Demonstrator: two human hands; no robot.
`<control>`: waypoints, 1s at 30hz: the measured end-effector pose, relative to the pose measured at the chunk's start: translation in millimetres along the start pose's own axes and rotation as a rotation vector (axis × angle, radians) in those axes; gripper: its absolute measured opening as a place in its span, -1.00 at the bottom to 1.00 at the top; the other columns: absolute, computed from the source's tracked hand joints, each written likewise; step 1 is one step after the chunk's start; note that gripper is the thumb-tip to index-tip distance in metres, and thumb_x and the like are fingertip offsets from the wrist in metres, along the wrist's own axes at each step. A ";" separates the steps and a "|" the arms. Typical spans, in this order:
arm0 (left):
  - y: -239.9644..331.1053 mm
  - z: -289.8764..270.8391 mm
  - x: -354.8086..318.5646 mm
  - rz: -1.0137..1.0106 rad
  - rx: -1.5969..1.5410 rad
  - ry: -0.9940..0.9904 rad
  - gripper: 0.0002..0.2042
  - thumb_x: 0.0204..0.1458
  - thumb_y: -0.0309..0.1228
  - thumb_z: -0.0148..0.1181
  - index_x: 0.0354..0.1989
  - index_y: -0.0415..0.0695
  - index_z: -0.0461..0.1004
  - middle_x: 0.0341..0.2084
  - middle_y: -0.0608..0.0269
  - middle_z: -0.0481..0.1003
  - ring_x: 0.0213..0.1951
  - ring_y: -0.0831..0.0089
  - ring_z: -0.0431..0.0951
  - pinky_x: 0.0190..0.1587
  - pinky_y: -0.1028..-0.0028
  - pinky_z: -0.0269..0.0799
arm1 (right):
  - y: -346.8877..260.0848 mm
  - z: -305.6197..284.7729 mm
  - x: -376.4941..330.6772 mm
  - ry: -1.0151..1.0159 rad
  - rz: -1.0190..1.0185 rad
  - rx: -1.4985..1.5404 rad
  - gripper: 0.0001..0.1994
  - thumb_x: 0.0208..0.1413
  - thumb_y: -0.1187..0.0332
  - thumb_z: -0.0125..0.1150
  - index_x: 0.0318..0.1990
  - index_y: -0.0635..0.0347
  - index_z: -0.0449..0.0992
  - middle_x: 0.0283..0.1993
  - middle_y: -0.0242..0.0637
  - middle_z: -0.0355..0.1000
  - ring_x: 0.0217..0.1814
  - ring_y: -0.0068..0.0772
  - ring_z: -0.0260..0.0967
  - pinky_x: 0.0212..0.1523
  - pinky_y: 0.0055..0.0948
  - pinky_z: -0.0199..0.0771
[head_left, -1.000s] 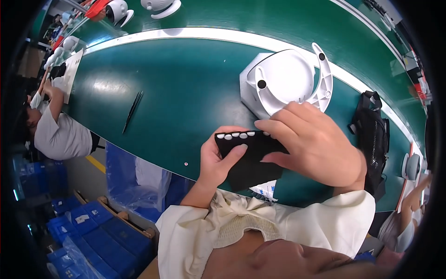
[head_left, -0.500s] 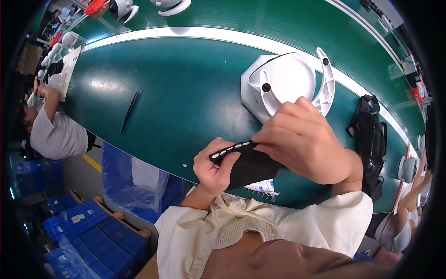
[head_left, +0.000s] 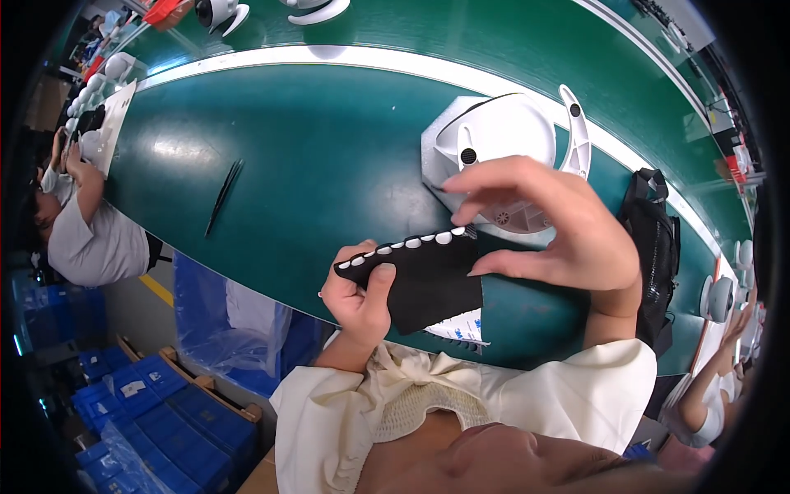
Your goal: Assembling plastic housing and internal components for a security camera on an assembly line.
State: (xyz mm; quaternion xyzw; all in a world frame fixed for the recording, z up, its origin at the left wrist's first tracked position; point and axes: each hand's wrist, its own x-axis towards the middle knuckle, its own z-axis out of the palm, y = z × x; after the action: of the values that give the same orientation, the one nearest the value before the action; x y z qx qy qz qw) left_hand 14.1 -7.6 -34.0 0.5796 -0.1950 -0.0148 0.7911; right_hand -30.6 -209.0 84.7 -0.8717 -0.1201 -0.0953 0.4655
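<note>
My left hand (head_left: 360, 306) is closed on the left end of a black sheet (head_left: 428, 288), thumb in front. Along the sheet's scalloped upper edge runs a row of white rounded spots; a white printed backing (head_left: 461, 327) shows below its lower corner. At the sheet's right end, my right hand (head_left: 559, 235) has its thumb and fingers spread apart, one fingertip close to the upper corner. Behind that hand sits a white rounded device (head_left: 514, 128) with curved legs. Black round pads mark two leg ends, while a ribbed round recess shows beside my right hand, which partly hides the device.
White foam (head_left: 431, 148) lies under the device. Black tweezers (head_left: 222, 198) rest on the green table (head_left: 313, 165) to the left. A black bag (head_left: 650, 247) lies at the right. Another person (head_left: 99, 230) works at far left; blue boxes (head_left: 173, 420) stand below.
The black sheet has been turned so more of its face and white-spotted edge show. My right hand's fingers have gone from pinching its end to spread apart.
</note>
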 end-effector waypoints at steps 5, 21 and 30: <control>0.1 -5.3 2.1 0.001 -0.080 -0.039 -0.81 -0.12 -0.56 0.17 -0.34 -0.30 0.33 -0.40 0.20 0.40 -0.41 0.57 0.33 -0.29 0.61 0.25 | -5.8 9.1 3.5 -0.058 0.049 0.024 -0.53 -0.27 0.62 0.27 -0.10 0.21 0.33 -0.31 -0.33 0.37 -0.33 -0.50 0.34 -0.36 -0.59 0.30; 16.5 2.8 9.2 -0.139 0.021 -0.137 -0.76 -0.29 -0.67 0.29 -0.37 -0.31 0.46 -0.51 0.24 0.50 -0.46 0.63 0.46 -0.38 0.66 0.36 | -5.7 12.1 3.0 0.013 0.015 -0.103 -0.57 -0.22 0.61 0.25 -0.10 0.24 0.33 -0.31 -0.29 0.37 -0.34 -0.47 0.37 -0.44 -0.57 0.34; 15.2 1.8 9.2 -0.116 0.007 -0.139 -0.78 -0.28 -0.67 0.29 -0.38 -0.30 0.46 -0.51 0.24 0.51 -0.47 0.64 0.46 -0.39 0.66 0.35 | -2.9 11.4 4.7 -0.015 -0.088 -0.232 -0.58 -0.34 0.63 0.28 -0.18 0.19 0.42 -0.38 -0.36 0.36 -0.32 -0.38 0.27 -0.35 -0.51 0.25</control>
State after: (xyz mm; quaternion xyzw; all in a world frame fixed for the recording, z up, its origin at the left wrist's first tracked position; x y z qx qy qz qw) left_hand 19.0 -6.5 -16.9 0.5900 -0.2158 -0.1001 0.7715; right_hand -26.4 -197.4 82.0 -0.9142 -0.1499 -0.1221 0.3561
